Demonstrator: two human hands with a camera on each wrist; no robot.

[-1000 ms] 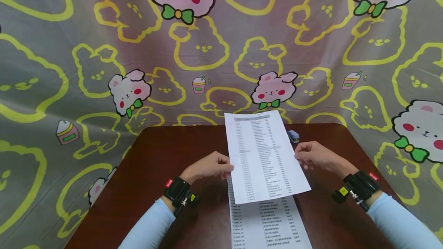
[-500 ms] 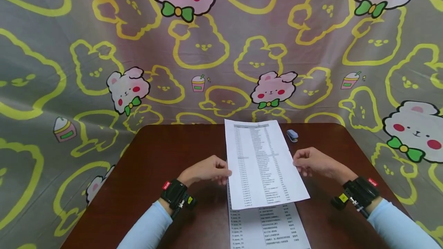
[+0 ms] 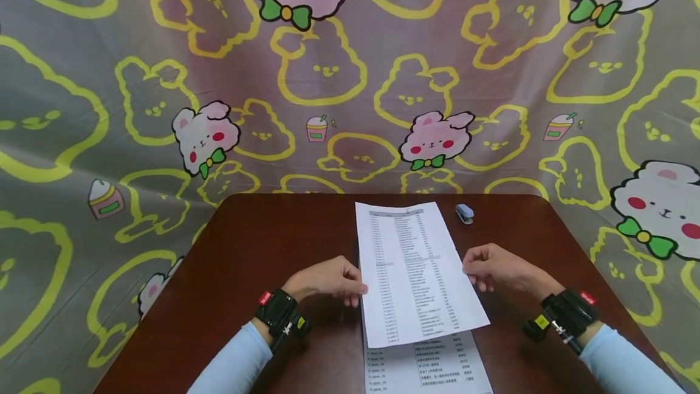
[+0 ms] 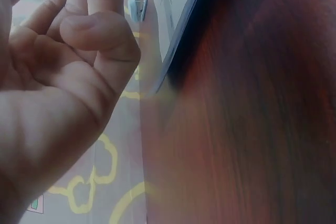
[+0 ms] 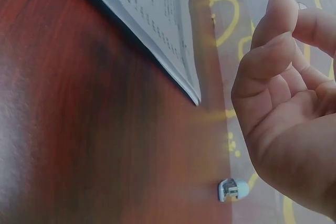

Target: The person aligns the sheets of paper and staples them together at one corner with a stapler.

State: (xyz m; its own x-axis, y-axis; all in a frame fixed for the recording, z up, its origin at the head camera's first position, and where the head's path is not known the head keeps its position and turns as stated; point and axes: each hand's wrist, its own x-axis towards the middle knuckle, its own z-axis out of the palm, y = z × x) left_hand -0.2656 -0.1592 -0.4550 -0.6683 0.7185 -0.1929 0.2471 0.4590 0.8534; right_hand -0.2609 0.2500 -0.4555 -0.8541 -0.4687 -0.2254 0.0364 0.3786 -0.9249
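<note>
A printed sheet of paper (image 3: 401, 272) is held up by both hands, tilted above more printed paper (image 3: 429, 369) lying on the table. My left hand (image 3: 330, 278) pinches its left edge between thumb and fingers. At the right edge, my right hand (image 3: 500, 269) pinches it the same way. Seen from the right wrist, the paper underneath (image 5: 149, 22) looks like a thin stack, its upper part hidden in the head view by the raised sheet. Both the left hand (image 4: 63, 66) and right hand (image 5: 294, 98) hover above the tabletop in the wrist views.
A small light-blue stapler (image 3: 465, 213) sits near the table's far edge, right of the papers. The dark reddish-brown table (image 3: 273, 230) reaches to a patterned cloth (image 3: 350, 78) hanging behind it. Each wrist wears a black strapped device (image 3: 277, 315).
Both hands have lowered the raised sheet and drawn it toward the person. It now covers more of the paper below, and the stapler, partly hidden before, shows fully.
</note>
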